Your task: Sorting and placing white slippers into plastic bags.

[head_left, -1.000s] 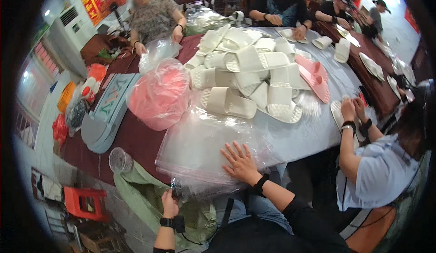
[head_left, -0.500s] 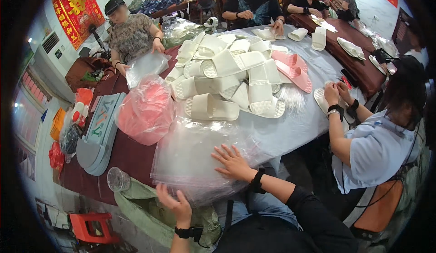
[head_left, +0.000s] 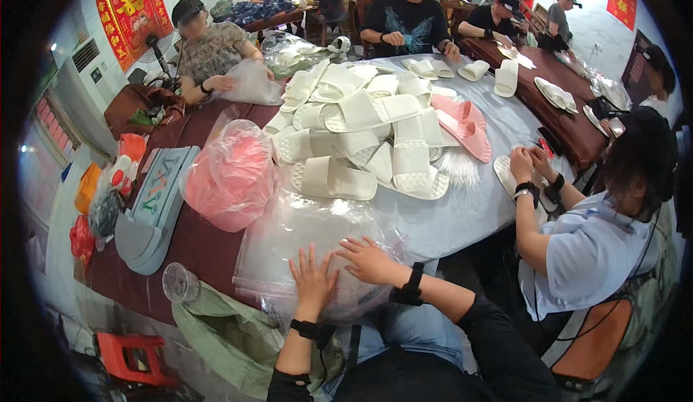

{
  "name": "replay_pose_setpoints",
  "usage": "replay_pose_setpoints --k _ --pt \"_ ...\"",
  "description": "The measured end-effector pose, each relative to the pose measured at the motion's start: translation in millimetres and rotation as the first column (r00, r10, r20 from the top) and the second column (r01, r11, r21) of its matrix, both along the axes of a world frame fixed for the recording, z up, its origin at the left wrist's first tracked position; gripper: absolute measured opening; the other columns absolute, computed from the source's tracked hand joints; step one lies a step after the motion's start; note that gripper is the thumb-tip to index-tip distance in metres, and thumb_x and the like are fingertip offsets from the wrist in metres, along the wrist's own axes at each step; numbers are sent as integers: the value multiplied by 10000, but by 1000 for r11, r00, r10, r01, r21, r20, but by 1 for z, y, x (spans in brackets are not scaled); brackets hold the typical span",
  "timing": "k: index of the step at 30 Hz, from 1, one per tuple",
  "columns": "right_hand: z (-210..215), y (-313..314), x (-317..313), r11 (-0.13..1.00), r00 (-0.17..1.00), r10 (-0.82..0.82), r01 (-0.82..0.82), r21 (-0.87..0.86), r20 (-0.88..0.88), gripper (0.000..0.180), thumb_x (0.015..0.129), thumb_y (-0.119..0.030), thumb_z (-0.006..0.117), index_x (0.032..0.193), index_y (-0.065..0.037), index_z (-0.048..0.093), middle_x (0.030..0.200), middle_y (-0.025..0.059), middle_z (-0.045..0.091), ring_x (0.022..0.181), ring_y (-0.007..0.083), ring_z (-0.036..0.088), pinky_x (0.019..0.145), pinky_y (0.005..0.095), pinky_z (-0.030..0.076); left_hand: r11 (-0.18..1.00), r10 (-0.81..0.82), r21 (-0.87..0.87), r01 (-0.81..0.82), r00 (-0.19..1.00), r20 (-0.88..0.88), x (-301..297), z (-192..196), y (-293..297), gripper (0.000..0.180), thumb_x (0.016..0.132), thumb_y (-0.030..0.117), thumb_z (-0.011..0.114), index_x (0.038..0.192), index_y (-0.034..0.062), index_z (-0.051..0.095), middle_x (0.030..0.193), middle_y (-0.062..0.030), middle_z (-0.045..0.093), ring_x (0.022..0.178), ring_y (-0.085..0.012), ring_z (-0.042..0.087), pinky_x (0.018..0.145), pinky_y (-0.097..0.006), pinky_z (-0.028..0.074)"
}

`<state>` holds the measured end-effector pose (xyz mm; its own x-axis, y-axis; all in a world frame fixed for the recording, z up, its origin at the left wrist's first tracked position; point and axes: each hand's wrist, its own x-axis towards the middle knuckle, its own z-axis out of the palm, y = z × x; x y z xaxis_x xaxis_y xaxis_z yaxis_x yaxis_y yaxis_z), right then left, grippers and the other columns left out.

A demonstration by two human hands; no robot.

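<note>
A stack of clear plastic bags (head_left: 271,250) lies at the near edge of the table. My left hand (head_left: 313,284) rests flat on it with spread fingers. Just to the right, my right hand (head_left: 372,261) also lies on the bags, fingers stretched out and pointing left. Neither hand grips anything. Beyond the bags rises a heap of white slippers (head_left: 336,178), with a pair of pink slippers (head_left: 465,131) on its right side. A clear bag of pink items (head_left: 229,178) sits left of the heap.
Grey-blue folding boards (head_left: 155,211) and a clear plastic cup (head_left: 179,283) are on the left. A green sack (head_left: 216,330) hangs at the near edge; a red stool (head_left: 133,359) stands below. A co-worker (head_left: 592,236) handles a slipper at the right; other people sit around the far side.
My left hand has moved up and right from the near edge onto the bags, beside my right hand. The co-worker at far left has turned and lifted a clear plastic bag.
</note>
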<state>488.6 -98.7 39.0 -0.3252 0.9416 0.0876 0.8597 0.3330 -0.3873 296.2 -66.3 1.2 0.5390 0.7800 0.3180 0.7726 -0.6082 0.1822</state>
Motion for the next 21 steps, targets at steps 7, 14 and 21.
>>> replay_pose_setpoints --k 7,14,21 --pt "46 36 57 822 882 -288 427 376 -373 449 821 -169 625 1225 -19 497 1262 190 519 1181 351 470 1012 429 352 999 14 38 -14 1000 -1 5 3 -1 504 859 375 558 1329 230 448 1475 -148 267 1376 -378 195 1085 -620 96" --pt "56 63 156 412 652 -598 749 519 -465 632 812 -134 655 1348 35 366 1417 241 342 1280 395 369 1032 429 347 998 30 58 -31 999 16 10 -7 -4 496 847 414 543 1301 227 470 1458 -146 290 1368 -388 205 1077 -634 113" --pt "44 80 170 446 707 -672 624 642 -219 711 823 -287 658 1371 16 320 1461 226 253 1313 386 325 1087 466 263 999 22 24 -24 998 57 6 -2 -5 476 858 416 537 1291 225 483 1459 -143 284 1373 -372 190 1088 -623 96"
